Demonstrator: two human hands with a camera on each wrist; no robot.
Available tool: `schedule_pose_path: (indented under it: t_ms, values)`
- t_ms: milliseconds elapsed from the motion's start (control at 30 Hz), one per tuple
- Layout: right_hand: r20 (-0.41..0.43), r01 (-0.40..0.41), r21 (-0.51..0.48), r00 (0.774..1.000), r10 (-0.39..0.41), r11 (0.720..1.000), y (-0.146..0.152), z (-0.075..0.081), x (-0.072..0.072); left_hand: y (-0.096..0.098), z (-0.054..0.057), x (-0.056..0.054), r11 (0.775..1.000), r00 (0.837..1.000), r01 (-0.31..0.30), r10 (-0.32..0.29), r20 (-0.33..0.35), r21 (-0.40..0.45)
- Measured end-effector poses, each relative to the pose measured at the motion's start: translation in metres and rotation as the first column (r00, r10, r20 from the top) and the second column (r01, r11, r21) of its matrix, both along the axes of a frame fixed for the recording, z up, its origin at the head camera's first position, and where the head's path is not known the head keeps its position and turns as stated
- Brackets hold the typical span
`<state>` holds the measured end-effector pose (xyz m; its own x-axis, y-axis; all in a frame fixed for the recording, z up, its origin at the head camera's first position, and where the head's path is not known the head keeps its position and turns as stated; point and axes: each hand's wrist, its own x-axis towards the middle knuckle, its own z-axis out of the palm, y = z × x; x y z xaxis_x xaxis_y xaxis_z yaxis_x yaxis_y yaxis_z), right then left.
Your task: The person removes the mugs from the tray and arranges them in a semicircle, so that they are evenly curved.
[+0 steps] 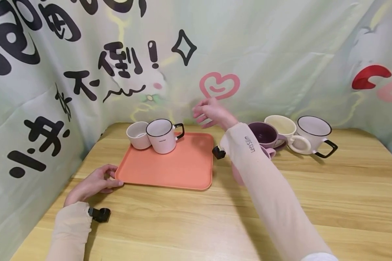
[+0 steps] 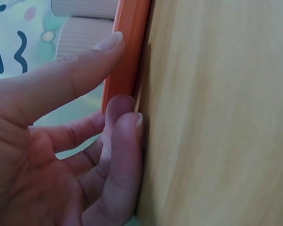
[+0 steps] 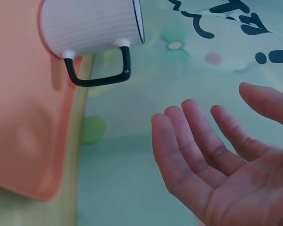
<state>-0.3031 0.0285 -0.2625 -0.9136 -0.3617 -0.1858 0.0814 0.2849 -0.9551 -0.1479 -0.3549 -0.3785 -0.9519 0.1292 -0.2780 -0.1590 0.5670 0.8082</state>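
A coral-orange tray (image 1: 170, 170) lies on the wooden table. My left hand (image 1: 96, 181) holds its front left corner, the thumb (image 2: 75, 77) along the front edge and curled fingers (image 2: 120, 165) at the corner. On the tray's back left stand a small white cup (image 1: 138, 136) and, beside it, a white mug (image 1: 161, 137) with a black rim and a black handle pointing right. My right hand (image 1: 212, 111) hangs in the air past the tray's back right corner, its fingers loosely bent and holding nothing. In the right wrist view, the white mug's handle (image 3: 99, 81) is apart from those fingers.
Right of the tray stand a dark purple cup (image 1: 264, 134), a cream mug (image 1: 282, 125) and another black-rimmed white mug (image 1: 313, 127). A pink mug (image 1: 236, 174) is partly hidden by my right sleeve (image 1: 261, 170). A printed curtain (image 1: 274, 65) hangs behind the table (image 1: 346, 203).
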Motion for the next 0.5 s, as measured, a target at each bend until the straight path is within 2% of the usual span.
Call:
schedule_pose_path:
  t_ms: [500]
  values:
    - [0.041, 0.004, -0.016, 0.999, -0.003, 1.0, -0.016, -0.015, 0.003, -0.001, -0.002, 0.0, 1.0, 1.0, 0.0, 0.0, -0.001, 0.003]
